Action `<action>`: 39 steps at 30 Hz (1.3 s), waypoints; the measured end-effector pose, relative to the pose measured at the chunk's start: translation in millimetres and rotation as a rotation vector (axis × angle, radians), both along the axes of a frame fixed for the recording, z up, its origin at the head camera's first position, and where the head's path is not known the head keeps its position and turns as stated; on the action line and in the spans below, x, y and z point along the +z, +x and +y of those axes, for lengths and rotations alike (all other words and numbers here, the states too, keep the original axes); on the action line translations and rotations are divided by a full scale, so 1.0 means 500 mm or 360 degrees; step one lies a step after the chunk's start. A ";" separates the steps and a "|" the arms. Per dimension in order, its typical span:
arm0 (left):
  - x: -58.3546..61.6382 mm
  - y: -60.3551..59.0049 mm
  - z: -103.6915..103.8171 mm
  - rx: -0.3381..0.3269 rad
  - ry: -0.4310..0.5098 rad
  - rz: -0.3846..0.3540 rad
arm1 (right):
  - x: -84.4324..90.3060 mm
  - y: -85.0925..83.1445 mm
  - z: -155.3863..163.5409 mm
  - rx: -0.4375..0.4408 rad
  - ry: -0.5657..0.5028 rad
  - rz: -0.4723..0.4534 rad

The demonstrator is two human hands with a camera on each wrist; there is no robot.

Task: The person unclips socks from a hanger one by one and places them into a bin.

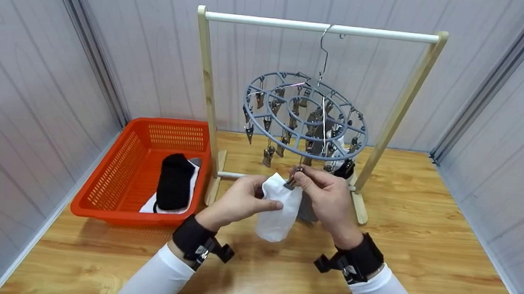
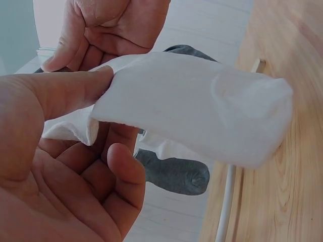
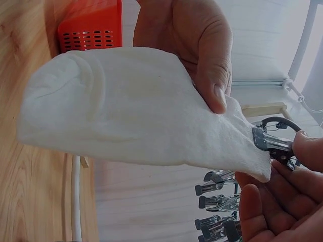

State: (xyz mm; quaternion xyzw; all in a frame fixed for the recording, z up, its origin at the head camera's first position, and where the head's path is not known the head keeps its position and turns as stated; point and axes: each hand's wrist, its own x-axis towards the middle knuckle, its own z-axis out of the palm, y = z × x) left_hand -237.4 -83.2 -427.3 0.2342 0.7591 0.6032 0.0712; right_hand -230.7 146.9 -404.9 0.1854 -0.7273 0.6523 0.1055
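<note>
The wooden table (image 1: pixel 421 250) spread wide around both hands, walled by pale panels on the left, right and far sides, with bare board open to the right of the right hand and toward the person. Beyond the hands stood a wooden rack (image 1: pixel 208 97), and from its white top bar hung a round grey clip hanger (image 1: pixel 305 118) just above the fingers. Off to the left of the left hand sat an orange basket (image 1: pixel 117 174) holding a black sock (image 1: pixel 174 182) lying over something white. A grey sock (image 2: pixel 174 174) hung just behind the hands. Between the hands hung a white sock (image 1: pixel 278 210), its toe drooping toward the table. The left hand (image 1: pixel 240 201) pinched the sock's upper edge between thumb and curled fingers. The right hand (image 1: pixel 328 195) pinched a metal clip (image 3: pixel 272 141) at the sock's top corner, the clip's tip touching the fabric.
</note>
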 end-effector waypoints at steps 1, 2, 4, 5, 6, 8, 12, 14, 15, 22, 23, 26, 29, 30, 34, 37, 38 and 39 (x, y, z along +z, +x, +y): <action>0.000 0.000 0.000 -0.0001 0.0001 -0.0006 | 0.000 0.000 0.000 0.0000 -0.0002 0.0005; 0.000 0.000 0.000 0.0001 0.0001 -0.0008 | 0.000 0.000 0.000 0.0001 -0.0004 0.0013; 0.000 0.000 0.000 0.0005 -0.0002 -0.0009 | -0.001 0.000 0.000 0.0006 -0.0014 0.0029; 0.001 0.000 0.000 0.0006 -0.0004 -0.0010 | -0.001 0.000 0.000 0.0006 -0.0017 0.0035; 0.001 0.000 0.000 0.0007 -0.0007 -0.0009 | -0.001 0.000 -0.001 0.0010 -0.0023 0.0040; 0.001 0.000 0.000 0.0007 -0.0010 -0.0008 | -0.002 -0.001 -0.001 0.0009 -0.0021 0.0048; 0.001 0.000 -0.002 0.0012 -0.0020 0.0005 | -0.003 -0.002 -0.001 0.0016 -0.0033 0.0049; 0.000 -0.001 -0.004 0.0009 -0.0023 0.0007 | -0.003 -0.002 0.000 0.0017 -0.0045 0.0041; -0.001 -0.002 -0.004 0.0005 -0.0024 0.0005 | -0.004 -0.002 0.000 0.0018 -0.0056 0.0036; -0.005 -0.004 -0.004 -0.0012 -0.0028 -0.0007 | -0.006 -0.002 0.001 -0.0006 -0.0092 0.0022; -0.006 -0.004 -0.005 -0.0012 -0.0031 -0.0003 | -0.006 -0.002 0.001 -0.0011 -0.0095 0.0024; -0.006 -0.005 -0.006 -0.0008 -0.0052 0.0015 | -0.006 -0.003 0.000 -0.0022 -0.0114 0.0031; -0.006 -0.006 -0.007 0.0002 -0.0081 0.0027 | -0.005 -0.002 -0.001 -0.0013 -0.0149 0.0037; -0.007 -0.006 -0.008 0.0004 -0.0088 0.0030 | -0.004 -0.002 -0.001 -0.0014 -0.0155 0.0036; -0.007 -0.007 -0.008 0.0003 -0.0080 0.0020 | -0.003 -0.001 -0.003 -0.0021 -0.0139 0.0009; -0.007 -0.007 -0.008 0.0003 -0.0069 0.0011 | -0.001 -0.001 -0.003 -0.0055 -0.0070 -0.0016; -0.007 -0.007 -0.008 0.0003 -0.0069 0.0011 | -0.001 -0.002 -0.003 -0.0072 -0.0042 -0.0020; -0.007 -0.007 -0.009 0.0005 -0.0074 0.0013 | -0.001 -0.002 -0.003 -0.0083 -0.0022 -0.0022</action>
